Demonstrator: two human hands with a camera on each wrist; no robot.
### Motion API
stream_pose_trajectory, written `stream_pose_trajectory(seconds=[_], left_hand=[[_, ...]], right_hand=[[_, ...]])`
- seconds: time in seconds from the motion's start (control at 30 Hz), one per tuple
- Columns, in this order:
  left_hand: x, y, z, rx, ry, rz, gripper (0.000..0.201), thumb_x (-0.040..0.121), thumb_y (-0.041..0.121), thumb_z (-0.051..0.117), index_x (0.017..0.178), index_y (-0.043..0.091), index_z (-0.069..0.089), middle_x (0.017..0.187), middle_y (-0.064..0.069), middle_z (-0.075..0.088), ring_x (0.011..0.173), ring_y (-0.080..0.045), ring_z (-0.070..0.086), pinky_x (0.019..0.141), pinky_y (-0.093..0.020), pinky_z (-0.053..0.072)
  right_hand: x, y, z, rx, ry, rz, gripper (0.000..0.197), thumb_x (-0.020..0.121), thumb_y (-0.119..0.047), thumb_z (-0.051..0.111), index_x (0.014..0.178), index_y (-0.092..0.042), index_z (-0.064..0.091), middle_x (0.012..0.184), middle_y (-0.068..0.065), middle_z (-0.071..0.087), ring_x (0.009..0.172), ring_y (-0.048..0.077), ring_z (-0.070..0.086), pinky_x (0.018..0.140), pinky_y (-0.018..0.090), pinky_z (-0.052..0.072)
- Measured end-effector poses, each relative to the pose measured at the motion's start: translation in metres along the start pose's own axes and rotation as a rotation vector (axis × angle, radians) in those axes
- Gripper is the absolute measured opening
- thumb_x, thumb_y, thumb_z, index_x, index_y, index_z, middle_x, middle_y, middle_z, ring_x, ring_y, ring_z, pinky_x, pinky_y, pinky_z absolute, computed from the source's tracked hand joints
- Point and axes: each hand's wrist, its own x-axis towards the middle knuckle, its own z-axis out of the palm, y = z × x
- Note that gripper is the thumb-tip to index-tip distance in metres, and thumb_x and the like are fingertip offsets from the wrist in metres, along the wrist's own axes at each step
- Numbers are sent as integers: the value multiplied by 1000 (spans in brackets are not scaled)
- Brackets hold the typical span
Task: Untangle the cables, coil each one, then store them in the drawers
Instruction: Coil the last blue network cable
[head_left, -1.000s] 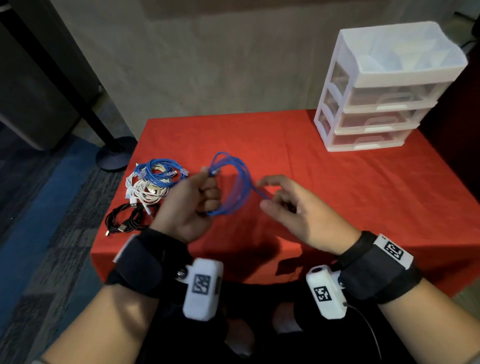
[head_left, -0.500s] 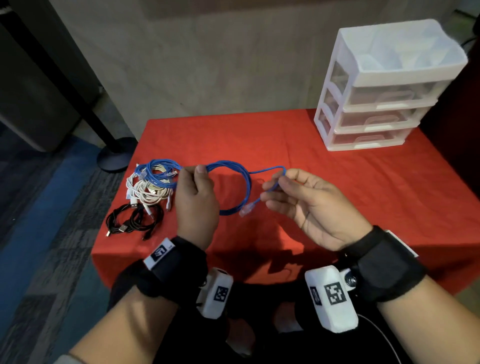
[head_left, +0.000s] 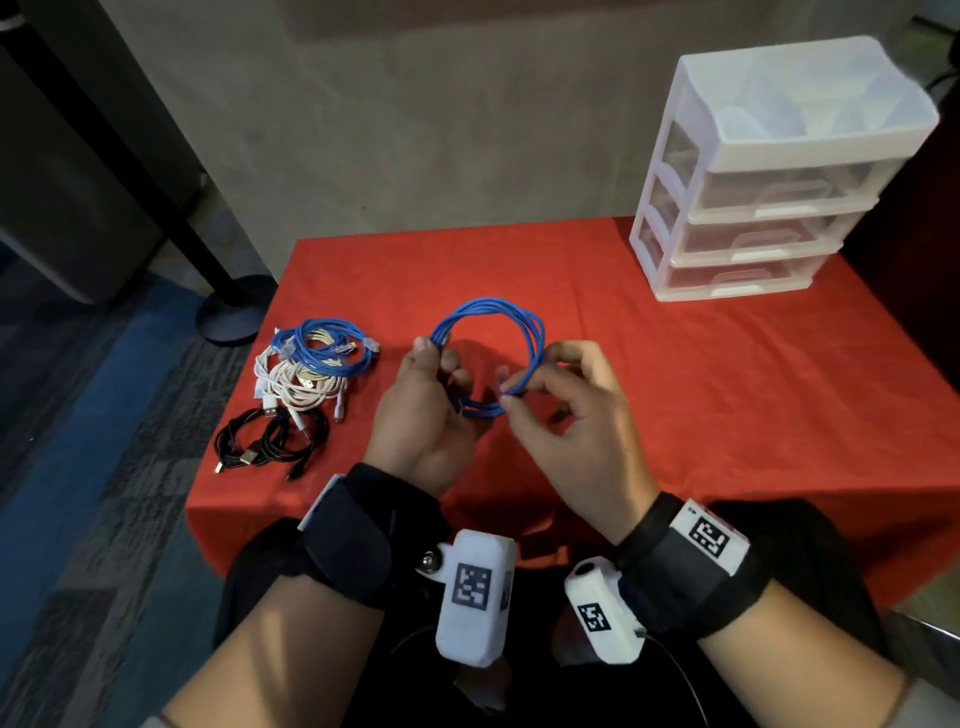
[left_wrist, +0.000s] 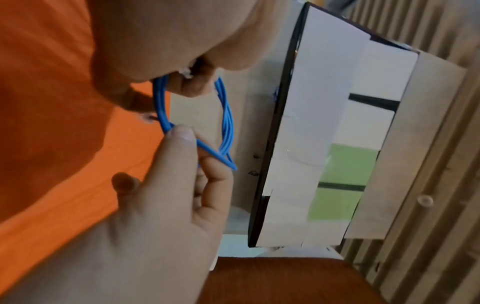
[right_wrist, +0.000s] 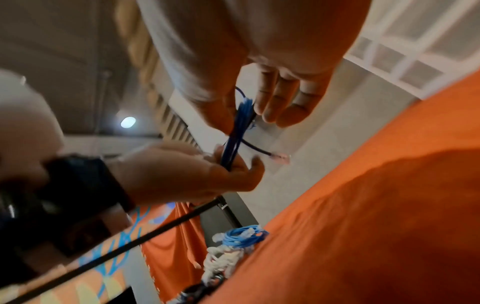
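A blue cable (head_left: 511, 322) is wound into a round coil held above the red tablecloth (head_left: 727, 395). My left hand (head_left: 434, 374) grips the coil's left side between thumb and curled fingers, as the left wrist view shows with the blue cable (left_wrist: 224, 115). My right hand (head_left: 524, 387) pinches the coil's lower right side near its loose end. In the right wrist view the blue cable (right_wrist: 240, 125) runs between both hands, and a clear plug (right_wrist: 280, 158) sticks out. The white drawer unit (head_left: 769, 176) stands at the back right, its drawers closed.
At the table's left edge lie a coiled blue cable (head_left: 327, 345), a bundle of white cables (head_left: 301, 387) and black cables (head_left: 270, 441). A black stand base (head_left: 234, 309) sits on the floor beyond the left corner.
The loose blue tail that stretched between my hands has been wound into the coil. My right hand has moved in to the coil's right side, and the coil is raised and rounder.
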Motion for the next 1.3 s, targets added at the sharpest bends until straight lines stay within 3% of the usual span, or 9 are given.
stream_pose_trajectory(seconds=[0.1,0.33,0.47,0.67,0.77,0.87,1.0,1.17,1.3], left_hand=[[1,3,-1,-78,-69,-148,24,107,38,43,90,23,53,69,10,50,58,-4,51,54,-34,58],[12,5,-16,77,-70,-26,26,109,35,38,90,20,50,65,8,43,49,-6,35,51,-19,44],[10,18,-19,93,-118,55,26,109,32,38,89,20,48,63,8,40,45,-4,26,46,-17,30],[-24,22,-5,340,-514,-81,28,106,32,41,82,20,50,65,5,32,53,-7,29,53,-25,15],[-33,15,-2,521,-671,-38,24,106,30,43,95,12,54,70,2,41,62,-14,20,54,-27,14],[-32,9,-3,607,-613,43,25,106,30,45,108,7,54,79,-10,47,64,-8,40,50,-18,24],[-28,0,-9,793,-534,166,23,104,34,51,98,17,65,86,-4,55,79,-15,46,54,-18,36],[-26,-5,-11,841,-504,236,22,102,37,54,91,23,67,100,-3,51,78,-14,48,57,-20,40],[-24,-9,-13,871,-426,193,24,103,36,52,94,23,70,115,-6,59,86,-17,51,55,-21,40]], right_hand=[[-3,1,-2,-96,-49,-90,9,86,-17,76,94,-22,77,106,1,58,100,21,61,87,39,49],[7,-7,-28,-20,-410,-131,19,94,-29,71,110,-24,80,122,-5,69,121,7,61,104,32,47],[18,-13,-55,157,-360,37,23,98,-26,66,86,-14,81,99,-2,75,99,12,71,91,32,52],[33,-2,-54,3,-374,16,34,96,-26,64,130,-29,65,125,-17,63,117,12,58,89,33,52],[38,-5,-50,35,-572,31,21,96,-10,64,110,-22,74,104,-15,74,101,10,69,87,35,56],[42,-1,-50,-2,-610,117,22,94,-25,56,94,-13,74,87,7,76,83,25,72,78,52,55],[40,1,-54,145,-687,154,5,97,-21,68,99,-18,72,90,7,74,79,17,66,75,38,54],[35,8,-47,266,-673,176,18,88,-7,78,101,-3,67,96,17,74,88,24,72,80,41,58],[37,9,-45,274,-545,221,14,87,-12,78,86,-8,65,75,13,65,69,17,55,61,37,46]])
